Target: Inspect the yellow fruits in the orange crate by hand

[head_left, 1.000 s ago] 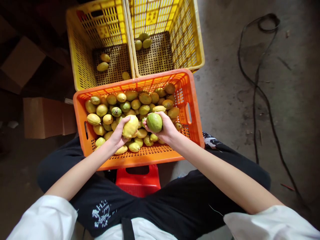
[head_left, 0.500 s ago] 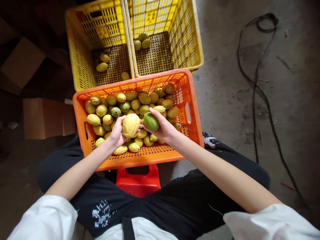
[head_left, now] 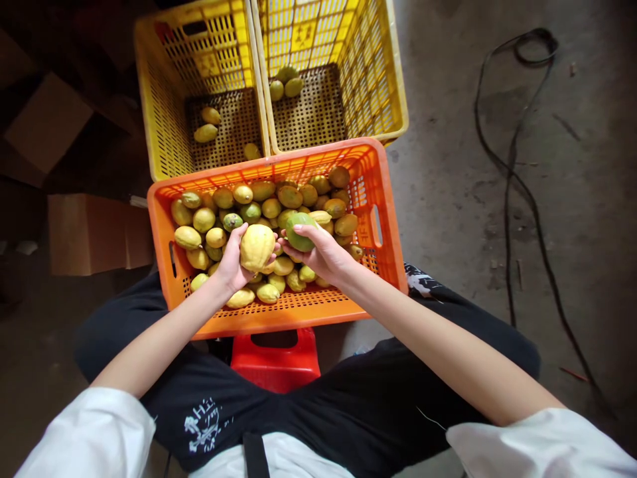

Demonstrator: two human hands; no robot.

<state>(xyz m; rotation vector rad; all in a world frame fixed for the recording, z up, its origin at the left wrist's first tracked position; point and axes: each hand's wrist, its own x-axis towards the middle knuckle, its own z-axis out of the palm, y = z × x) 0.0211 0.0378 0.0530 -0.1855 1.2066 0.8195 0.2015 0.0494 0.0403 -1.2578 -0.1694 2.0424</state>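
My left hand [head_left: 229, 264] is closed around a large yellow lemon [head_left: 257, 247], holding it above the orange crate [head_left: 379, 199]. Close beside it, my right hand [head_left: 322, 255] grips a green lemon [head_left: 300, 230] from below, fingers curled round it. The two fruits nearly touch over the middle of the crate. Underneath lies a heap of several yellow and greenish lemons [head_left: 279, 199].
Two yellow crates stand behind the orange one: the left yellow crate [head_left: 164, 99] and the right yellow crate [head_left: 378, 79], each with a few lemons. A red stool [head_left: 275, 357] sits under the orange crate. Cardboard boxes [head_left: 89, 232] are at the left, a black cable [head_left: 517, 172] on the floor at the right.
Both hands rose slightly and turned their fruit. The green lemon moved left and up, now lying lower in my right palm; the yellow lemon shifted up a little.
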